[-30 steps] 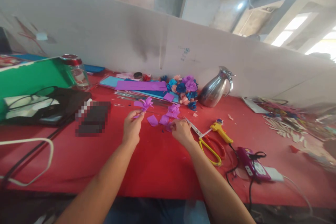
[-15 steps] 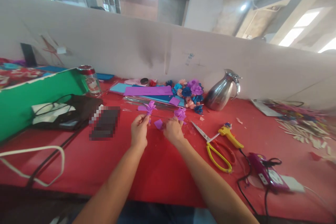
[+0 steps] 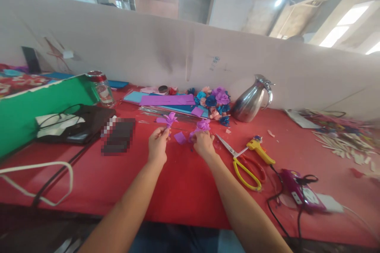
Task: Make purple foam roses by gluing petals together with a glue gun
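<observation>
My left hand [image 3: 158,146] is closed in a pinch around the lower end of a small purple paper flower [image 3: 170,119], held upright above the red table. My right hand [image 3: 203,143] is lower and to the right, its fingers drawn together at a piece of purple paper [image 3: 192,133]; the fingertips are partly hidden. Just behind that hand sits a fuller purple paper flower [image 3: 203,124]. Between the two hands a loose purple paper square [image 3: 179,138] lies flat on the table.
Scissors [image 3: 246,170] and a yellow glue gun [image 3: 261,152] lie right, with a purple power strip [image 3: 303,191]. Behind are paper strips [image 3: 166,100], a cluster of paper flowers [image 3: 211,102] and a steel jug [image 3: 251,101]. Left are a jar [image 3: 103,93] and a black bag [image 3: 97,120].
My right hand has shifted to the right, away from the loose purple square, and purple paper now shows at its fingertips. My left hand keeps the flower in nearly the same place.
</observation>
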Available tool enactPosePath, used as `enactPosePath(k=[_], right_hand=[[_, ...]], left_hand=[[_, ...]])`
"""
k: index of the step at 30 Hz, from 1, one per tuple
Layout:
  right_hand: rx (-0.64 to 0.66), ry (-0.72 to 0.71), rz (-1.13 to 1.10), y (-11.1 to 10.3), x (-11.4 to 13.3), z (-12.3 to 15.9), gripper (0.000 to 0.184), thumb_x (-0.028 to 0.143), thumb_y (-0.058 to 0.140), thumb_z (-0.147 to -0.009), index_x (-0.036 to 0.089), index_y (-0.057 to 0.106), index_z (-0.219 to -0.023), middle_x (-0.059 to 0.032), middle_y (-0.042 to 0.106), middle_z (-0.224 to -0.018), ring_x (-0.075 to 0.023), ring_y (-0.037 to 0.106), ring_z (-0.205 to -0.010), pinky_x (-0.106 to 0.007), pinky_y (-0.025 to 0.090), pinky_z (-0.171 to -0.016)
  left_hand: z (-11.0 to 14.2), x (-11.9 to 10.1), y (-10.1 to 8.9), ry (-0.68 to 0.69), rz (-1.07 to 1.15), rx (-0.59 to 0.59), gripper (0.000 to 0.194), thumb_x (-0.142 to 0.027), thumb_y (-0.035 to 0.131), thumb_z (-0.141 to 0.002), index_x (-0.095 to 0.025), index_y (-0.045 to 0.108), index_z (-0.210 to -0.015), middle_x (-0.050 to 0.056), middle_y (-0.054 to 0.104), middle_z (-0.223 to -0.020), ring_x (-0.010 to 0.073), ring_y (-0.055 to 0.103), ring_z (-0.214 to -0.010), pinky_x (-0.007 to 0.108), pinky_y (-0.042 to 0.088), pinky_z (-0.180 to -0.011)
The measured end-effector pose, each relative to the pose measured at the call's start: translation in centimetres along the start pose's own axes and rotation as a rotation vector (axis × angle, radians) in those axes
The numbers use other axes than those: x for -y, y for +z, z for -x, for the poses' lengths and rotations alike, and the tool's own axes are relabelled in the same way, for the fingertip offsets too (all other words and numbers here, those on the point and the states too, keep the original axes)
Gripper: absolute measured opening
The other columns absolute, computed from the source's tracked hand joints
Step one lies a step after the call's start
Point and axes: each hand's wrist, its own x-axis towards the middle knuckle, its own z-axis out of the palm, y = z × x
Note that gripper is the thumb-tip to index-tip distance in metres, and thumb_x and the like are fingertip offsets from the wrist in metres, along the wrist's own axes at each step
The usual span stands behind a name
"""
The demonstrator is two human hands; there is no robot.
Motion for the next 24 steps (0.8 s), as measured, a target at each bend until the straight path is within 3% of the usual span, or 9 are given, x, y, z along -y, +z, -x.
enactPosePath(k=[5,10,16,24], right_hand=[[-0.031,-0.015,0.012,0.4,0.1,0.1,0.020,0.008,0.052,-0.073,0.016,0.064,-0.087,-0.0138,0.065,-0.102,-0.0299,0.049,-0.101,-0.038,0.032,-0.078],[-0.079,0.011,-0.158,0.0,-0.3,-0.4,0.017,0.016,0.046,-0.084,0.019,0.063,-0.084,-0.0083,0.065,-0.099,-0.0242,0.052,-0.096,-0.032,0.034,-0.075],[-0.072,0.011,-0.225,-0.3,-1.1,-1.0,0.016,0.019,0.048,-0.084,0.021,0.064,-0.080,-0.0040,0.067,-0.088,-0.0185,0.056,-0.086,-0.026,0.036,-0.071],[-0.005,-0.013,-0.317,-0.1,-1.1,-1.0,0.014,0.012,0.051,-0.075,0.019,0.062,-0.072,-0.0025,0.066,-0.076,-0.0158,0.057,-0.074,-0.023,0.035,-0.064]], left_hand=[[0.0,0.1,0.0,-0.019,0.019,0.010,0.022,-0.031,0.074,-0.055,-0.015,0.063,-0.065,-0.002,0.057,-0.058,0.0066,0.044,-0.050,0.020,0.033,-0.050],[0.1,0.0,0.0,-0.083,0.046,0.045,0.030,-0.035,0.078,-0.051,-0.015,0.063,-0.066,-0.002,0.059,-0.061,0.0061,0.047,-0.050,0.020,0.035,-0.051],[0.4,0.0,0.2,-0.168,0.056,0.108,0.032,-0.035,0.080,-0.049,-0.015,0.063,-0.068,-0.002,0.061,-0.063,0.0070,0.053,-0.052,0.020,0.041,-0.053],[1.5,-0.2,0.9,-0.358,0.120,0.283,0.018,-0.019,0.072,-0.063,-0.016,0.056,-0.071,0.005,0.070,-0.084,0.0134,0.066,-0.058,0.025,0.050,-0.057]])
